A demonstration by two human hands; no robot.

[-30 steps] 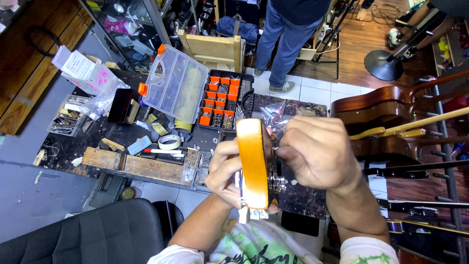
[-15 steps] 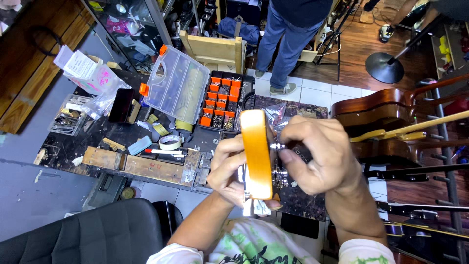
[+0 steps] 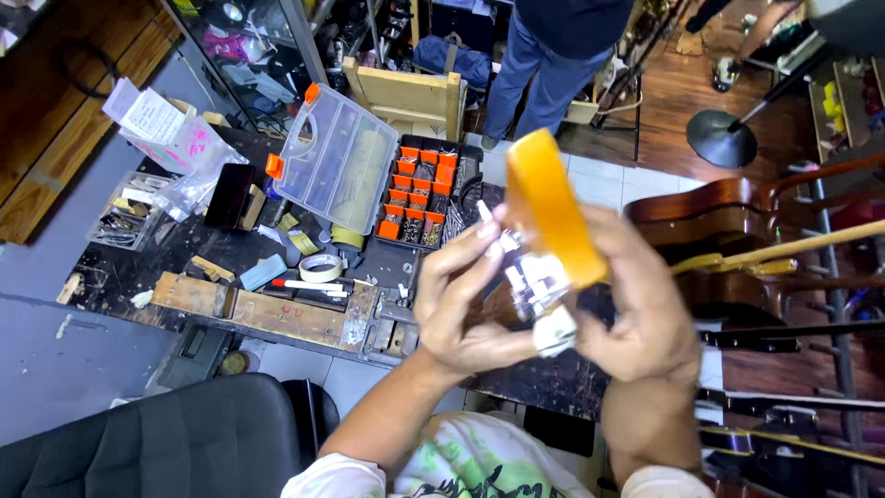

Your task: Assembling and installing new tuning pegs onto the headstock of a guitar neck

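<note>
- since half a second ago the orange headstock (image 3: 546, 207) has tipped over, its top now leaning up and to the right instead of standing straight, and both hands have risen with it.
- left hand (image 3: 461, 295) sits in front of the chest, fingers curled, thumb and forefinger pinching at the small silver tuning pegs (image 3: 533, 277) on the headstock's side.
- right hand (image 3: 645, 304) cups the headstock from behind and below, fingers wrapped closed around it; the fingertips themselves are hidden.
- a white tag (image 3: 556, 330) hangs at the lower end, between the two hands.
- black chair (image 3: 147, 443) stands low to the left, just beside the person's arm.
- beyond the hands lies the dark workbench (image 3: 120, 267), with a wooden block (image 3: 267, 314), a roll of tape (image 3: 321, 267) and a marker pen (image 3: 309, 286).
- farther back, an open parts case (image 3: 369, 180) with a clear lid and orange trays.
- guitars (image 3: 737, 212) lean on the right.
- farthest off, another person in jeans (image 3: 544, 74) stands by a wooden stool (image 3: 406, 97).
</note>
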